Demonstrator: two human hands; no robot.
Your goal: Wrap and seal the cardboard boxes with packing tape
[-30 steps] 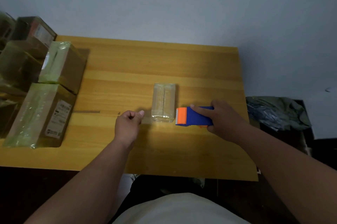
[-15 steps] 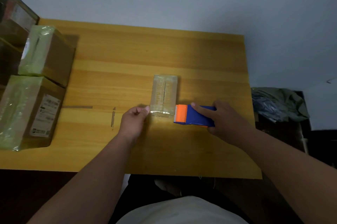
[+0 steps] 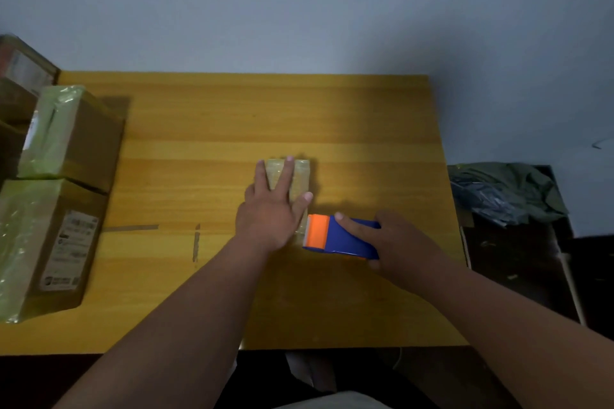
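A small flat cardboard box (image 3: 300,176) wrapped in clear tape lies at the middle of the wooden table (image 3: 232,116). My left hand (image 3: 272,205) lies flat on top of it, fingers straight and spread, covering most of its near half. My right hand (image 3: 395,242) grips a blue tape dispenser (image 3: 345,237) with an orange front, its orange end touching the box's near right corner.
Several larger taped cardboard boxes (image 3: 66,139) (image 3: 43,242) are stacked along the table's left edge. A crumpled dark plastic bag (image 3: 501,192) sits on a dark surface right of the table. Two strips of tape (image 3: 196,244) stick to the tabletop left of my arm.
My left hand has gone from pinching at the box's near left corner to lying flat on its top. The dispenser has stayed by the box's near right corner.
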